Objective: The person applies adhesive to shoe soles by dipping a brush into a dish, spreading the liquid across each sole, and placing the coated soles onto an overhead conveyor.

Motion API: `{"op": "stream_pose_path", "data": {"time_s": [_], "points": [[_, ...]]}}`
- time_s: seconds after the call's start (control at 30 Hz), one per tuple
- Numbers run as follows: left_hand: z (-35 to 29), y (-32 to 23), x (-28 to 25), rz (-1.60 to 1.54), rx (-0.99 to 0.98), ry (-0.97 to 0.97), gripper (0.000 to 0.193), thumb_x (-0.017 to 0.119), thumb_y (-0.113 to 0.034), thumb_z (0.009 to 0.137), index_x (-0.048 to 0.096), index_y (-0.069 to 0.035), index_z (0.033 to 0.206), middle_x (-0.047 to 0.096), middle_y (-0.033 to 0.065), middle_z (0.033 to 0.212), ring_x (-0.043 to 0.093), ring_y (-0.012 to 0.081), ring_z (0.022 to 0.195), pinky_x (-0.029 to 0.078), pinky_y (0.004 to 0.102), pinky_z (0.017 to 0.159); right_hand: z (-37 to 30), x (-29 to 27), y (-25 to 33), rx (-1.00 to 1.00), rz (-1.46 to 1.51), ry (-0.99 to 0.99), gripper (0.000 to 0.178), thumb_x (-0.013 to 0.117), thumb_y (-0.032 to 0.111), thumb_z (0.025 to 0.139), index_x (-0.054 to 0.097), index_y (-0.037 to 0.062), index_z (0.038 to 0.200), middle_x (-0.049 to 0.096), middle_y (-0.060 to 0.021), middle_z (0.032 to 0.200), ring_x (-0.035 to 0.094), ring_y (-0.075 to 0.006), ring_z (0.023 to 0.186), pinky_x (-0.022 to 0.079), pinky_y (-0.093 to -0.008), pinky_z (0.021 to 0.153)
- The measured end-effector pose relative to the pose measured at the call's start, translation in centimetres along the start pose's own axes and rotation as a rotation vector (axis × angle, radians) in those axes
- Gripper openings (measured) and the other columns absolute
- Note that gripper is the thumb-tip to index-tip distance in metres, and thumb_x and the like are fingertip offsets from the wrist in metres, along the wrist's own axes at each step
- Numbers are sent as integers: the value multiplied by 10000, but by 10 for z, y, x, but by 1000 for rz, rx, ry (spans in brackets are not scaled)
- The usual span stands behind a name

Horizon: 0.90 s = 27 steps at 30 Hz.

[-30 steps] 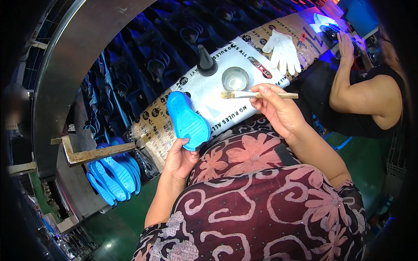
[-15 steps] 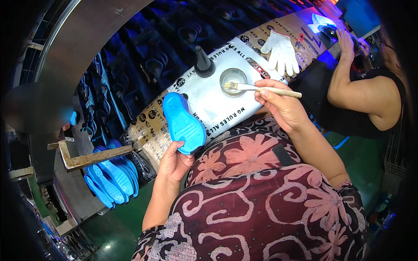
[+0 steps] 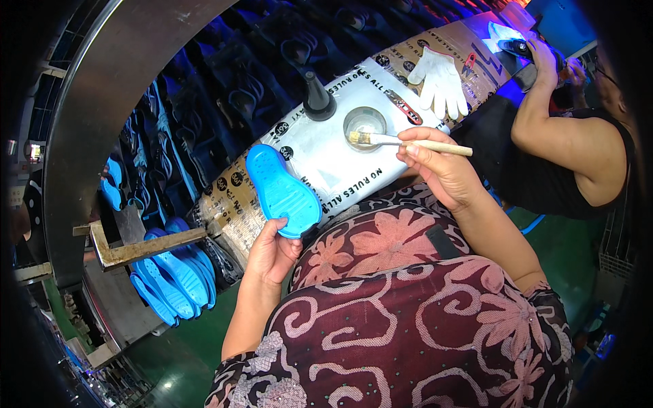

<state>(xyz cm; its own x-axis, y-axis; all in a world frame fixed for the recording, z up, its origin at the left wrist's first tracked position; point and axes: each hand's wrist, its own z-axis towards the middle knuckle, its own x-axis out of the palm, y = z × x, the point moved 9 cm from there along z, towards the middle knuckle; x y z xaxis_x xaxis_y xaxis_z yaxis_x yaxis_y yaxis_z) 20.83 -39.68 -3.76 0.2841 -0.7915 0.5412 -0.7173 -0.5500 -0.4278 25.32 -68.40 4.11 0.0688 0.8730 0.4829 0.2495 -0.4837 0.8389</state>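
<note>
My left hand [image 3: 275, 250] grips the heel end of a bright blue shoe sole [image 3: 282, 194], its thumb on the upper face. The sole tilts up and away over the table's near left part. In my right hand [image 3: 441, 166] is a paintbrush [image 3: 435, 145] with a pale wooden handle, held between thumb and fingers. The brush's bristles are over the rim of a round glass jar [image 3: 366, 122]; whether they touch anything inside I cannot tell. A black cone-topped bottle [image 3: 318, 98] stands left of the jar. Red-handled thread snips [image 3: 405, 107] lie to its right.
A white glove [image 3: 439, 81] and a second red tool [image 3: 469, 63] lie farther right on the taped cardboard [image 3: 248, 211]. More blue soles [image 3: 178, 282] hang at lower left beside a metal bracket [image 3: 146, 248]. A co-worker's arm [image 3: 564, 136] works at right. Dark shoe parts fill the far side.
The sole's toe end has swung slightly left in my left hand. The brush has shifted slightly left over the jar. At far left, a dark round shape has gone from view, and blue soles show there.
</note>
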Motion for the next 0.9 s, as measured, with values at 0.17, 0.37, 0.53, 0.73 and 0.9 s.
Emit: {"op": "stream_pose_path", "data": {"time_s": [0.17, 0.37, 0.53, 0.73, 0.9], "points": [[0, -2, 3, 18, 11, -26, 344, 587, -111, 812, 446, -17, 1111, 607, 97, 855, 577, 174, 565, 490, 256, 487, 2, -1, 1, -6, 69, -23, 240, 584, 79, 883, 582, -21, 1100, 599, -61, 890, 527, -99, 808, 435, -207, 743], [5, 0, 2, 36, 11, -10, 333, 577, -108, 817, 450, -12, 1110, 606, 98, 857, 571, 177, 575, 472, 262, 488, 6, -20, -2, -3, 52, -142, 248, 563, 188, 909, 564, -21, 1043, 590, -66, 775, 565, -121, 744, 450, -231, 758], [6, 0, 4, 51, 2, -31, 313, 566, -101, 822, 454, 2, 1095, 606, 107, 847, 559, 182, 579, 456, 265, 499, 12, -37, 2, -134, 25, -236, 316, 512, 273, 933, 580, -34, 957, 567, -71, 665, 509, -110, 623, 427, -243, 667], [1, -15, 20, 254, 229, -32, 359, 563, -129, 850, 415, -5, 1153, 599, 114, 887, 562, 172, 587, 472, 266, 507, 24, -38, 10, -106, -242, -255, 378, 484, 323, 942, 634, -21, 891, 543, -37, 633, 496, -107, 633, 423, -232, 712], [-13, -50, 33, 589, 602, -131, 420, 542, -91, 897, 331, -24, 1253, 573, 128, 1030, 606, 168, 735, 518, 250, 594, 43, -36, 20, -215, -640, -218, 319, 571, 288, 907, 677, -7, 850, 630, -38, 766, 522, -91, 696, 416, -208, 665]]}}
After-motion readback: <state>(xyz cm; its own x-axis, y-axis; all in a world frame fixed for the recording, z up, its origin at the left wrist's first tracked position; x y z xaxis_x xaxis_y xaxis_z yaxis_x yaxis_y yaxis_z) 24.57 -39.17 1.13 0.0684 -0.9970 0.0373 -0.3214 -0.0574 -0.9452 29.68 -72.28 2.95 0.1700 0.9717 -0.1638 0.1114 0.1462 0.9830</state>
